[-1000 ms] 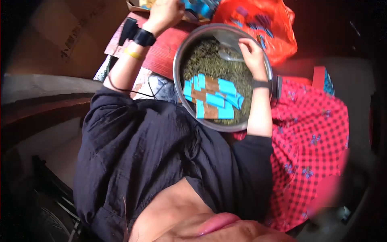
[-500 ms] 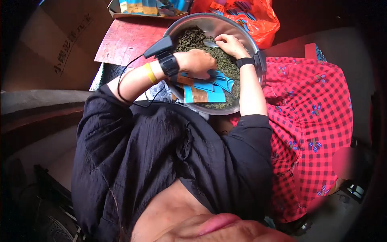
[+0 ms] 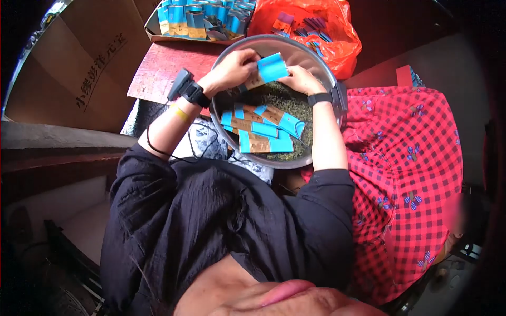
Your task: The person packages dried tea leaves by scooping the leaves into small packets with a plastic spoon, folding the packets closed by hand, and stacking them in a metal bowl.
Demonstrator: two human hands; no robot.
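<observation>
Above the far side of a metal basin (image 3: 331,68), I hold up a blue and gold packet (image 3: 273,67), slightly tilted. The fingers of my left hand (image 3: 234,68) are pinched together at its left edge. At its right edge, my right hand (image 3: 303,81) has its fingers closed against it. Dried, dark green leaves (image 3: 282,100) cover the basin's bottom. Several flat blue and gold packets (image 3: 266,142) lie overlapping on the leaves at the near left. The spoon is out of sight; I cannot tell whether a hand still has it.
Behind the basin stand a cardboard box (image 3: 197,38) full of blue and gold packets and a red plastic bag (image 3: 337,52) with more packets. A red board (image 3: 163,71) lies left of the basin, beyond it a large carton (image 3: 68,68). Red checked cloth (image 3: 400,158) spreads at the right.
My left hand has risen from the pile of packets toward the far left, and one packet is now up between my hands. The spoon seen earlier by my right hand no longer shows.
</observation>
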